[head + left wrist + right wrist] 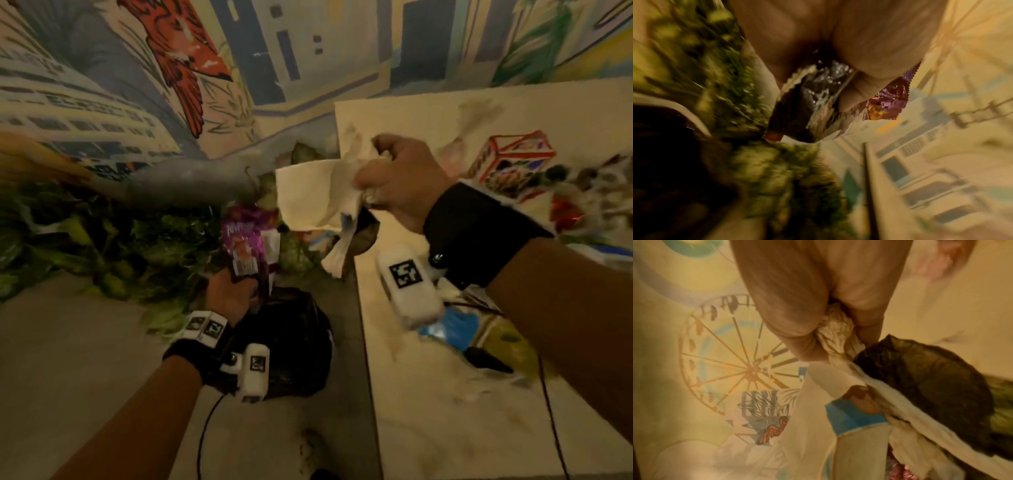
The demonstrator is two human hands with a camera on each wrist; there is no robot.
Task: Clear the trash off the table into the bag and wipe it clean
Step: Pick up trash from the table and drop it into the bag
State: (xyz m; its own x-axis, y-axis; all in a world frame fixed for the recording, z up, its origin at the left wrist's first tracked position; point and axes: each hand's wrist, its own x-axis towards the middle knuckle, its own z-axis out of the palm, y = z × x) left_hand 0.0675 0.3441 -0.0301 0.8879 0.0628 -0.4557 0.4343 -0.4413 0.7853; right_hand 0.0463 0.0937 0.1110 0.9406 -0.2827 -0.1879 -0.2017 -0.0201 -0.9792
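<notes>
A person's right hand (402, 181) lifts a crumpled bunch of paper napkins (318, 195) past the left edge of the table (428, 411), fingers curled tight around them along with a dark scrap (925, 369) whose make-up cannot be told. The bunch hangs above and a little beyond the black trash bag (294, 342) on the floor beside the table, apparently so it can be dropped into the bag's mouth. The left hand (229, 294) sits just above the bag, fist clenched on a purple foil snack wrapper (245, 240) that stands upright from the grip, seemingly next for the bag. The right forearm reaches across from the table side with wrist raised; the left forearm extends forward, low. Behind the right hand, a red-and-white carton (510, 164) and mixed litter remain on the table; wiping looks some way off
</notes>
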